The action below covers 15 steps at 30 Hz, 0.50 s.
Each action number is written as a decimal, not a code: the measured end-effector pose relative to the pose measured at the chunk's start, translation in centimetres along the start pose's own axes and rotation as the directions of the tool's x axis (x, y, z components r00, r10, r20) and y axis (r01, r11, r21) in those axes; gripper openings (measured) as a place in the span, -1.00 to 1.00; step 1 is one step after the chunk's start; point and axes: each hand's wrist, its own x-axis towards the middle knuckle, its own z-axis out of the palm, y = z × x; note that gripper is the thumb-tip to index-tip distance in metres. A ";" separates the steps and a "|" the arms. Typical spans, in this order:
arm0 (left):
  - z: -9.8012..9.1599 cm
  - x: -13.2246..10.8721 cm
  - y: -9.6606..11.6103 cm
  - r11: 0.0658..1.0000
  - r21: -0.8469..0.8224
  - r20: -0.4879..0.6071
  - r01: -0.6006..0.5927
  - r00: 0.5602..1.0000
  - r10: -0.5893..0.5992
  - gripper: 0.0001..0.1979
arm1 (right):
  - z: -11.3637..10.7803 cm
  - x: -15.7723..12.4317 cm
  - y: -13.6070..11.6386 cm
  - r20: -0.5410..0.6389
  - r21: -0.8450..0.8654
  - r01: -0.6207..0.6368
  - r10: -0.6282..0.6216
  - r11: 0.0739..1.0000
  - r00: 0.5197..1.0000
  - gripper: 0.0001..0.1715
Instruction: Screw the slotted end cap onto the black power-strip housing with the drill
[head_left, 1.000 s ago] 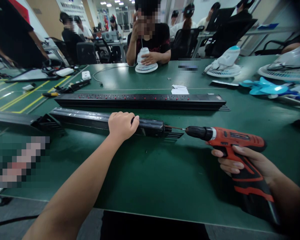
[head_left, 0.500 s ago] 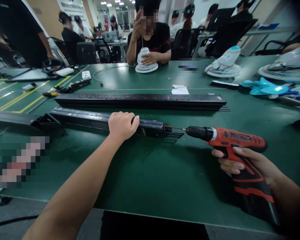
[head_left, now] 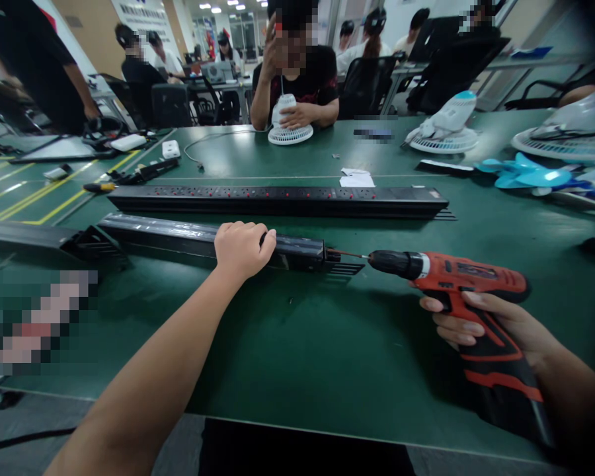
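My left hand (head_left: 244, 250) is closed over the top of a long black power strip (head_left: 178, 233), gripping it near its right end on the green table (head_left: 297, 357). In my right hand (head_left: 496, 324) is a red and black cordless drill (head_left: 471, 274), with the forefinger at the trigger. The drill's long thin bit (head_left: 350, 254) points left and reaches the right end of the strip; its exact contact point is too small to make out. Just behind lies a second black power strip (head_left: 277, 201) with a row of red spots along its top.
Another black strip (head_left: 24, 237) lies at the left. Across the table a person (head_left: 295, 79) holds a white fan part (head_left: 288, 125). More fan parts (head_left: 446, 129) and blue fan blades (head_left: 525, 173) sit at the right. A yellow-handled tool (head_left: 99, 188) is at the back left.
My hands, the drill and the strip keep their places. At the far left, the standing person's arm has shifted slightly leftward.
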 end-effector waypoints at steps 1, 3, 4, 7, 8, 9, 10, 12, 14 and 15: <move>0.0 0.0 0.0 1.000 -0.002 0.001 0.003 1.000 -0.003 -0.50 | 0.0 0.0 0.0 0.003 0.001 0.001 -0.001 1.000 1.000 -0.65; 0.0 0.0 0.0 1.000 -0.008 0.004 0.006 1.000 -0.006 -0.50 | 0.1 0.0 -0.1 0.004 0.003 0.008 -0.008 1.000 1.000 -0.66; 0.0 0.0 0.0 1.000 -0.013 0.004 0.007 1.000 -0.007 -0.50 | 0.2 0.0 -0.1 0.003 0.006 0.014 -0.014 1.000 1.000 -0.66; 0.0 0.0 0.0 1.000 -0.020 0.000 0.004 1.000 -0.004 -0.50 | 0.3 0.0 -0.1 0.013 0.002 0.009 -0.009 1.000 1.000 -0.65; 0.0 0.0 0.0 1.000 -0.022 -0.001 0.003 1.000 -0.003 -0.50 | 0.3 0.0 -0.1 0.020 -0.002 0.001 -0.001 1.000 1.000 -0.65; 0.0 0.0 0.0 1.000 -0.025 0.000 0.004 1.000 -0.004 -0.51 | 0.3 0.1 -0.1 0.025 -0.004 -0.004 0.004 1.000 1.000 -0.64; 0.0 0.0 0.0 1.000 -0.029 0.003 0.006 1.000 -0.006 -0.50 | 0.3 0.1 -0.1 0.026 -0.005 -0.006 0.006 1.000 1.000 -0.64; -0.1 0.0 0.0 0.999 -0.036 0.011 0.008 1.000 -0.008 -0.49 | 0.2 0.1 -0.1 0.022 -0.004 -0.007 0.007 1.000 1.000 -0.64; -0.1 0.0 0.0 0.999 -0.031 0.015 0.008 1.000 -0.007 -0.49 | 0.1 0.1 -0.1 0.013 -0.002 -0.004 0.004 1.000 1.000 -0.63; -0.1 0.0 0.0 1.000 -0.024 0.014 0.007 1.000 -0.006 -0.48 | 0.0 0.1 0.0 0.011 -0.001 -0.005 0.005 1.000 1.000 -0.63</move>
